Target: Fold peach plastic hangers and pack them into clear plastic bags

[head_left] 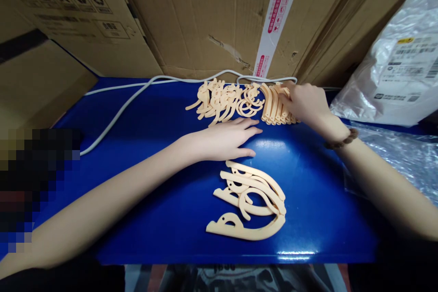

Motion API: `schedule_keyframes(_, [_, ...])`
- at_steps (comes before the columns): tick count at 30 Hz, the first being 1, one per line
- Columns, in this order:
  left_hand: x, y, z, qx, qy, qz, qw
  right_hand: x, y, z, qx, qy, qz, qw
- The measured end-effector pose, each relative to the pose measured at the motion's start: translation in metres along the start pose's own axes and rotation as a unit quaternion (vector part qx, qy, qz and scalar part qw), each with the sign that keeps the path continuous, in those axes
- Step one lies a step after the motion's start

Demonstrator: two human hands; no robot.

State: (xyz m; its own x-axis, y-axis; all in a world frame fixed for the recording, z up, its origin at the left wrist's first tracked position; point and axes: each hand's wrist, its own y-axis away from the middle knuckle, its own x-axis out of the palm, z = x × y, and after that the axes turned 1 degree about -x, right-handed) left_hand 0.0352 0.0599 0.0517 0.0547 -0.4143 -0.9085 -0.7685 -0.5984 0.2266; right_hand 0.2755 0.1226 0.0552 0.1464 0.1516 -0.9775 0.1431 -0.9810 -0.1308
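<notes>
My left hand [227, 139] hovers over or rests on the blue table, palm down with fingers spread, holding nothing. Just in front of it lies a small group of cream plastic folding-hanger arms [255, 235], curved and partly overlapping. Beyond my left hand is a tangled heap of smaller cream hanger parts, including hooks [251, 106]. My right hand [306, 105] is at the right end of a neat row of curved cream hanger arms [273, 105]. Its fingers are bent down and closed on one of them; the fingertips are partly hidden.
A white cable [119, 116] runs along the back of the blue table [153, 219]. Large cardboard boxes [205, 18] stand behind it. At the right are a white plastic parcel bag [393, 68] and clear plastic wrap [393, 159]. A blurred-out patch [30, 182] covers the left edge.
</notes>
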Motion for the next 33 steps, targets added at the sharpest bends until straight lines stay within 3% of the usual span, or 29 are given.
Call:
schedule_keyframes(7, [0.000, 0.000, 0.000, -0.003, 0.002, -0.001, 1.000, -0.006, 0.000, 0.000, 0.007, 0.000, -0.011, 1.000])
schedule_keyframes(14, [-0.003, 0.002, 0.000, -0.005, 0.020, 0.003, 1.000, -0.028, 0.003, 0.002, 0.029, -0.020, -0.041, 0.999])
schedule_keyframes(20, [-0.021, 0.020, -0.014, 0.035, 0.088, 0.070, 0.993, -0.060, 0.018, 0.005, 0.018, -0.050, -0.085, 0.995])
schedule_keyframes(24, [-0.020, 0.025, -0.028, 0.046, 0.011, 0.090, 0.995, -0.075, 0.025, 0.006, 0.008, -0.067, -0.119, 0.991])
schedule_keyframes(28, [-0.016, 0.024, -0.034, 0.032, -0.031, 0.089, 0.995, -0.069, 0.023, 0.010, 0.022, -0.051, -0.103, 0.993])
schedule_keyframes(33, [-0.020, 0.022, -0.032, 0.027, 0.011, 0.114, 0.993, -0.039, 0.010, 0.010, 0.017, -0.041, -0.017, 0.999])
